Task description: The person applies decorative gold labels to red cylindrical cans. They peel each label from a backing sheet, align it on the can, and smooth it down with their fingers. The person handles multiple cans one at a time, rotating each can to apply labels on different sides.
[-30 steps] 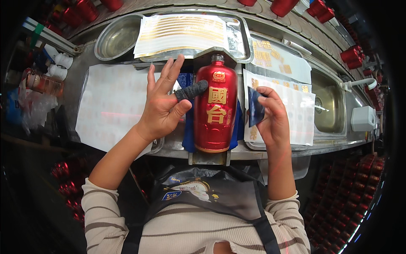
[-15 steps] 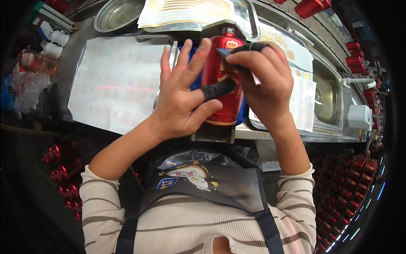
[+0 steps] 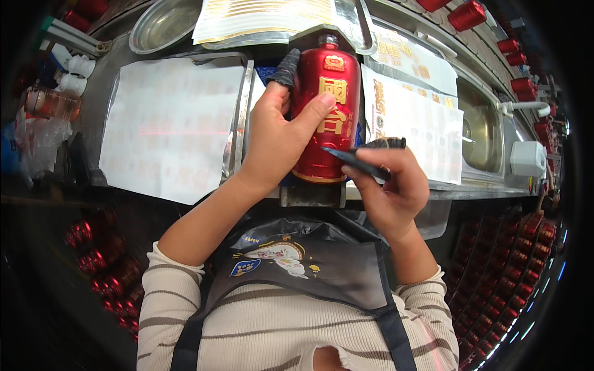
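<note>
A shiny red bottle (image 3: 337, 163) with gold raised characters and a gold emblem lies in a metal holder (image 3: 312, 196), its neck pointing away from me. My left hand (image 3: 275, 127) is wrapped around the bottle's left side, thumb pressed on the gold characters and a black finger cover on one finger. Dark, pointed tweezers (image 3: 357, 162) are pinched in my right hand (image 3: 396, 182), which also wears a black finger cover. Their tip is at the lower front of the bottle, near a small mark below the characters; whether it touches cannot be made out.
To the left lies a tray covered by a white sheet (image 3: 173, 123). Sheets of gold stickers (image 3: 421, 108) lie on the right, and a gold-striped sheet (image 3: 263, 18) behind. A metal bowl (image 3: 164, 28), a sink (image 3: 486, 139) and racks of red bottles (image 3: 504, 272) surround the bench.
My left hand has closed around the bottle's left side, its thumb now on the characters. My right hand has moved down with the tweezers, from the upper bottle to its lower front.
</note>
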`<state>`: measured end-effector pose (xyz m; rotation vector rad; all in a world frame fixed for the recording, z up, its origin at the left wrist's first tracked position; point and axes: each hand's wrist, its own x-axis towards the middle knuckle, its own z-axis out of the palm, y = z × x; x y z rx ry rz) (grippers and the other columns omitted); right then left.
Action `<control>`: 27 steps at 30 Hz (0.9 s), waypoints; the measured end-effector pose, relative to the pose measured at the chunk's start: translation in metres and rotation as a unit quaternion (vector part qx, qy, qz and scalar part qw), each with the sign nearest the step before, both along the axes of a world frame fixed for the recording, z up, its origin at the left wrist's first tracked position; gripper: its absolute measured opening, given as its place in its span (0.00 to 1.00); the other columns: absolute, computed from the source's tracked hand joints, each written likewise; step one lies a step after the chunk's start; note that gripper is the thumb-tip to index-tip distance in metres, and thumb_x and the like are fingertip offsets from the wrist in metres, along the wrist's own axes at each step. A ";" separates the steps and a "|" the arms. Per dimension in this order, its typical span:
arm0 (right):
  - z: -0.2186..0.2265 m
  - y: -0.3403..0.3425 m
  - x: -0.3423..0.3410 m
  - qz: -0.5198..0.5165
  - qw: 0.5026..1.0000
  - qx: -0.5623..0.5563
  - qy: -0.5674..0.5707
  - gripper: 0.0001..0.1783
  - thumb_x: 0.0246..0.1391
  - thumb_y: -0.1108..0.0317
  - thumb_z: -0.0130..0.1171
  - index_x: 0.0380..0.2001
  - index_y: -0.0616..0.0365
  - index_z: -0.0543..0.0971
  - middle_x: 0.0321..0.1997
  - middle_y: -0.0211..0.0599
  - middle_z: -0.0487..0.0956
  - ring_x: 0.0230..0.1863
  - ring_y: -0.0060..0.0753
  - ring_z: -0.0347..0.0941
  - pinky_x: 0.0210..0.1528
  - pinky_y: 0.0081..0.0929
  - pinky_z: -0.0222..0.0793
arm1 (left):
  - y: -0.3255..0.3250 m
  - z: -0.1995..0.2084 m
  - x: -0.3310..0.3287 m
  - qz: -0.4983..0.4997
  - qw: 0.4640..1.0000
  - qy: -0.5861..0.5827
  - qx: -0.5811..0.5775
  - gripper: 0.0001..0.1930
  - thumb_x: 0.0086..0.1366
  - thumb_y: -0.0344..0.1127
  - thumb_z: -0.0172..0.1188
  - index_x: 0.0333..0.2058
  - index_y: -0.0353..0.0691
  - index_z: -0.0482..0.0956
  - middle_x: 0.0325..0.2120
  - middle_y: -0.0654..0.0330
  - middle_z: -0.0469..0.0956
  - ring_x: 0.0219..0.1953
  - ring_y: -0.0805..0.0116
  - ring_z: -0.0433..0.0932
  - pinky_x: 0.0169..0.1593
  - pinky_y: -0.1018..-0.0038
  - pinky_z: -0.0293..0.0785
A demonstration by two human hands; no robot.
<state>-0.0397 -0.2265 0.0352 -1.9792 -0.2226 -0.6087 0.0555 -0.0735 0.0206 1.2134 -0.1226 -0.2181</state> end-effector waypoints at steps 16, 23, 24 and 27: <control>-0.011 -0.011 0.023 -0.120 0.946 0.271 0.134 0.12 0.55 0.74 0.68 0.40 0.61 0.75 0.34 0.30 0.78 0.33 0.15 0.73 0.36 0.14 0.69 | 0.004 0.006 -0.005 -0.036 0.993 -0.025 0.112 0.26 0.66 0.31 0.65 0.58 0.30 0.66 0.49 0.52 0.78 0.50 0.69 0.79 0.54 0.73 0.77; -0.025 -0.026 0.034 -0.173 0.950 0.239 0.102 0.11 0.55 0.73 0.67 0.38 0.61 0.74 0.33 0.30 0.78 0.32 0.15 0.73 0.33 0.13 0.71 | 0.010 -0.006 -0.002 -0.020 0.995 -0.027 0.090 0.28 0.65 0.40 0.67 0.56 0.30 0.68 0.54 0.45 0.75 0.52 0.64 0.78 0.54 0.70 0.76; -0.016 -0.020 0.033 -0.152 0.951 0.253 0.087 0.12 0.55 0.73 0.67 0.39 0.61 0.74 0.33 0.30 0.77 0.32 0.14 0.73 0.34 0.13 0.70 | 0.014 -0.012 -0.004 -0.006 0.996 -0.046 0.078 0.27 0.65 0.44 0.67 0.54 0.30 0.71 0.54 0.43 0.75 0.52 0.63 0.79 0.54 0.69 0.76; -0.004 0.000 0.023 -0.109 0.952 0.271 0.087 0.13 0.56 0.72 0.68 0.40 0.61 0.74 0.33 0.29 0.77 0.33 0.14 0.72 0.35 0.12 0.69 | 0.039 -0.031 -0.012 0.045 0.929 -0.281 0.239 0.28 0.70 0.51 0.59 0.59 0.34 0.72 0.66 0.38 0.62 0.63 0.52 0.69 0.64 0.62 0.66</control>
